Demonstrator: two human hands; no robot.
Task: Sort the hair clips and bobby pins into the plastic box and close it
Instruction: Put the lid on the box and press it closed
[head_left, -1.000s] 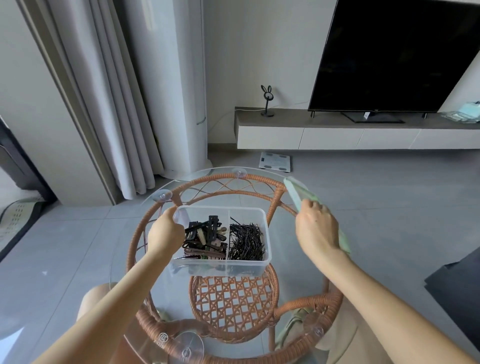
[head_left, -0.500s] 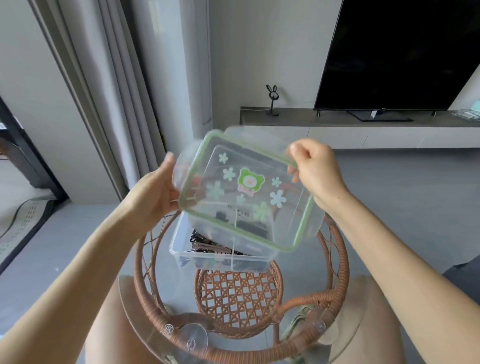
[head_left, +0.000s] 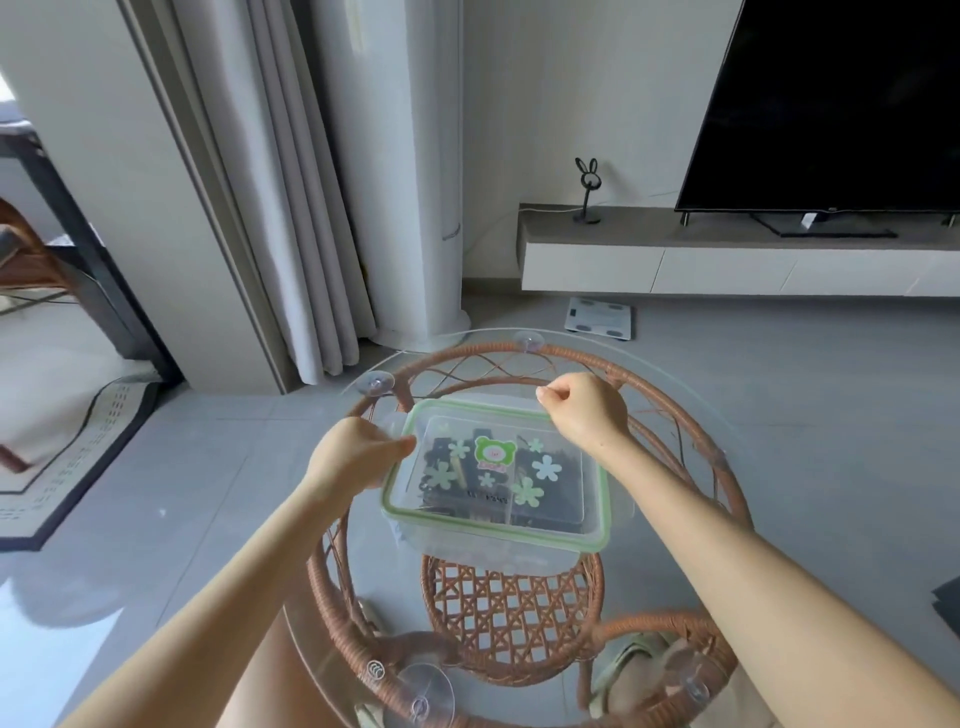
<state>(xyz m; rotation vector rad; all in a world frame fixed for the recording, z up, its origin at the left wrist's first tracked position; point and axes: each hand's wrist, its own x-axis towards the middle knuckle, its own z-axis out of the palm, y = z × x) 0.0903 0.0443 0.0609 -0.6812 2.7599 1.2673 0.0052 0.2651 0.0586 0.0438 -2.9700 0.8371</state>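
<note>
Support: round glass-topped rattan table (head_left: 582, 356); the box stands near its middle, over the woven lower shelf.
Task thing: clear rectangular plastic box (head_left: 488, 552), two compartments, resting flat on the glass.
Contents: dark hair clips (head_left: 441, 470) in the left compartment, thin black bobby pins (head_left: 566, 499) in the right, both seen through the lid. None visible loose on the table.
Cover: clear plastic lid with a green seal rim and bear-and-flower stickers (head_left: 545, 441), lying on top of the box, roughly square to it; the near edge overhangs the wall a little.
Left hand (head_left: 358, 457): at the lid's left edge, thumb tip on the green rim, fingers curled around the edge; the underside of the grip is hidden.
Right hand (head_left: 584, 410): at the far right corner, fingers curled tight, thumb and forefinger pinching the lid's far edge.
Why held so: opposite-edge grips let the person line the rim up with the box walls before pressing.
Stage (judgement): sorting looks finished; closing is under way and the lid is placed but probably not sealed.
Latches: whether the side flaps are snapped down, cannot tell.
Next move needs: even downward pressure around the rim, then the flaps.
Risk: a stray clip under the seal would hold one corner up.
</note>
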